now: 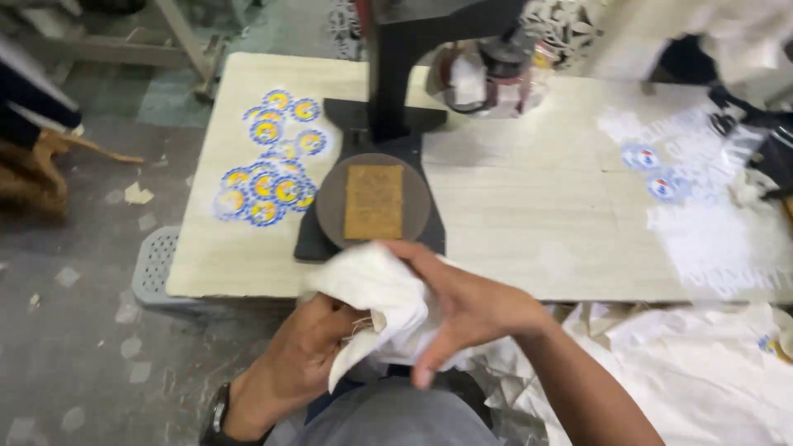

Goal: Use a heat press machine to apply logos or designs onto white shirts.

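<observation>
While both hands, left hand (297,363) and right hand (467,310), grip white cloth (376,293), a press (373,202) stands just beyond

A heap of round blue-and-yellow labels (268,161) lies at ten o'clock; two blue-and-white ones (652,172) at two o'clock.

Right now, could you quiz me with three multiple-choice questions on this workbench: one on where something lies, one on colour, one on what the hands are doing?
1. The round badges lie where?
A. left of the press
B. on the floor
C. in a box

2. The cloth in the hands is
A. white
B. red
C. black

3. The left hand and right hand are
A. empty
B. both gripping the cloth
C. resting flat on the table

Answers: 1 A, they are heaped on the table left of the press base. 2 A, it is plainly white. 3 B, fingers of both close on it.
</observation>
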